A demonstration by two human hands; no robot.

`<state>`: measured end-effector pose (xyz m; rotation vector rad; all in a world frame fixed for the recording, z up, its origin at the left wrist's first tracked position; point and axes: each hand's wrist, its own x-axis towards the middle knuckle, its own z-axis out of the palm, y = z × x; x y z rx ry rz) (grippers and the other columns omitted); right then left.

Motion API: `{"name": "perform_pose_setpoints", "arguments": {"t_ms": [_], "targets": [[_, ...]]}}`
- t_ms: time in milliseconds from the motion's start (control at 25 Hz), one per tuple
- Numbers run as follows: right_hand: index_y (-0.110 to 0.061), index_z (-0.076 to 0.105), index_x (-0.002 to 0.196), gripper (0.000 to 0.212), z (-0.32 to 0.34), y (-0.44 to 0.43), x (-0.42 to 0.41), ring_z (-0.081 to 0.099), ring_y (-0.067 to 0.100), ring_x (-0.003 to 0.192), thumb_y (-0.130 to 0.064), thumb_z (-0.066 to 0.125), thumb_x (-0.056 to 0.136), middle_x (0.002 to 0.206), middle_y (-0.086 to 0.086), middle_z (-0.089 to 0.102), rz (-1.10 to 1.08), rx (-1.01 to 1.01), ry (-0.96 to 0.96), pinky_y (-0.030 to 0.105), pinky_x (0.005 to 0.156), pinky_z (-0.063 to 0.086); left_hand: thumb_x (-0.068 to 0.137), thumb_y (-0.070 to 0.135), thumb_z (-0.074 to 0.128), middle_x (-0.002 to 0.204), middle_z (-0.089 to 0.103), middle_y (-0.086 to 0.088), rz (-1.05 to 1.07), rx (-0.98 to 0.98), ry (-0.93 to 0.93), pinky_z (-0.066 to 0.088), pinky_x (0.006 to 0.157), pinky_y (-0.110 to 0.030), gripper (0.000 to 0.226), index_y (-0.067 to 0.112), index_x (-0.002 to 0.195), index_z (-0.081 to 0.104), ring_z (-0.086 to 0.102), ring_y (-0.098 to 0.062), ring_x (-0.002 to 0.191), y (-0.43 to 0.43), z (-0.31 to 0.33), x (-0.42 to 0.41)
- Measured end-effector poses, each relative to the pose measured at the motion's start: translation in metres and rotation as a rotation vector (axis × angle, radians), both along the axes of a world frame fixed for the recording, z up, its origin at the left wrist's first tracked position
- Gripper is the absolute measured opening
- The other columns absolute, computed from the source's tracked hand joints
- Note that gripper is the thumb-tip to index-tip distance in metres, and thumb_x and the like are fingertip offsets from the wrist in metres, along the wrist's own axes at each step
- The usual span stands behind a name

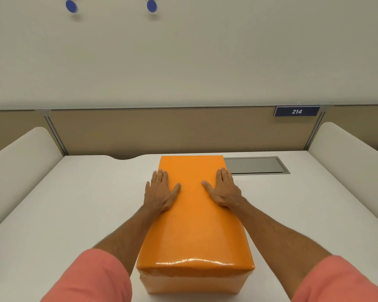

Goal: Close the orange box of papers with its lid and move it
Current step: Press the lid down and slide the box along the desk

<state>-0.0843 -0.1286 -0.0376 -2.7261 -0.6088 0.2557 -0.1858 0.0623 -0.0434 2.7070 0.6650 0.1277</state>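
Orange box [194, 225] on white desk [74, 203], beige partition [162, 129] behind.

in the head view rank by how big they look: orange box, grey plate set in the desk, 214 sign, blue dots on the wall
1. orange box, largest by far, though nearest the camera
2. grey plate
3. 214 sign
4. blue dots, smallest; the two look alike
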Motion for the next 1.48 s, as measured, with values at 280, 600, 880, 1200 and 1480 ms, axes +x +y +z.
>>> {"name": "perform_pose_setpoints", "arguments": {"t_ms": [280, 600, 880, 1200, 1480], "targets": [[-0.014, 0.001, 0.155, 0.09, -0.005, -0.018, -0.039, -0.008, 0.025, 0.15, -0.07, 0.026, 0.089, 0.163, 0.007, -0.007, 0.003, 0.047, -0.032, 0.049, 0.121, 0.01, 0.088, 0.07, 0.027, 0.164, -0.007, -0.004, -0.046, -0.002, 0.016, 0.005, 0.121, -0.053, 0.085, 0.023, 0.154, 0.003, -0.002, -0.027, 0.151, -0.007, 0.0, -0.036], [-0.017, 0.012, 0.154, 0.08, -0.01, -0.03, -0.071, 0.002, 0.024, 0.151, -0.066, 0.025, 0.092, 0.164, 0.006, 0.006, -0.007, 0.028, -0.112, 0.049, 0.12, 0.016, 0.085, 0.074, 0.028, 0.164, -0.006, -0.002, 0.039, -0.118, 0.023, 0.022, 0.115, -0.061, 0.084, 0.033, 0.153, 0.002, 0.009, -0.033, 0.15, -0.013, -0.002, -0.081], [-0.018, 0.015, 0.153, 0.077, -0.013, -0.029, -0.071, 0.004, 0.025, 0.15, -0.064, 0.029, 0.092, 0.163, 0.005, 0.008, -0.025, 0.025, -0.129, 0.052, 0.113, 0.029, 0.084, 0.075, 0.029, 0.164, 0.009, -0.004, 0.057, -0.108, 0.023, 0.029, 0.113, -0.06, 0.083, 0.034, 0.152, 0.004, 0.02, -0.033, 0.147, -0.015, -0.01, -0.078], [-0.033, 0.018, 0.15, 0.08, 0.0, -0.04, -0.046, 0.0, 0.04, 0.148, -0.068, 0.047, 0.085, 0.163, 0.005, -0.005, -0.054, 0.167, 0.073, 0.061, 0.112, 0.022, 0.086, 0.065, 0.045, 0.163, 0.009, -0.009, 0.049, -0.265, -0.036, 0.027, 0.115, -0.054, 0.087, 0.02, 0.153, 0.011, 0.019, -0.033, 0.148, -0.003, 0.004, -0.061], [-0.024, 0.013, 0.154, 0.087, 0.002, -0.027, -0.026, 0.03, 0.035, 0.141, -0.06, 0.053, 0.086, 0.157, 0.012, 0.023, -0.029, 0.301, 0.178, 0.052, 0.112, 0.029, 0.084, 0.054, 0.061, 0.156, 0.028, -0.012, 0.145, -0.593, -0.096, 0.035, 0.113, -0.052, 0.096, 0.017, 0.154, 0.007, 0.036, -0.036, 0.139, 0.002, 0.011, -0.048]]}}
